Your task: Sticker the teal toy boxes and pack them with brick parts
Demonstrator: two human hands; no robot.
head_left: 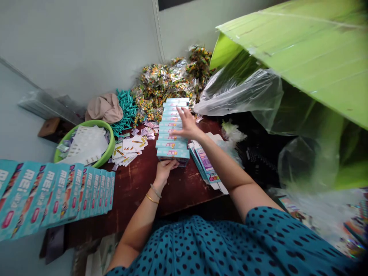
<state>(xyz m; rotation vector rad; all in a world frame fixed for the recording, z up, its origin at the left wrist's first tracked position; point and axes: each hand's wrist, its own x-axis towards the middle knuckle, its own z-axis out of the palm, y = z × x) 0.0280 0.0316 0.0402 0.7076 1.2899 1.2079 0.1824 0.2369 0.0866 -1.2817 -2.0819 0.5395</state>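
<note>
Right hand (188,125) spread over a row of boxes (166,137)

The right hand is splayed above the boxes, its fingers apart and unclenched. The left hand (163,171) is at the nearest box's front; whether it grips cannot be told. The row runs lengthwise on the tabletop (143,188). Just right lie flat cartons (207,165); to the left, cards (130,149), then a green basin (109,151). Bagged pieces (163,82) heap beyond the row, beside teal sticks (125,111). More boxes (60,191) line up at far left.
</note>
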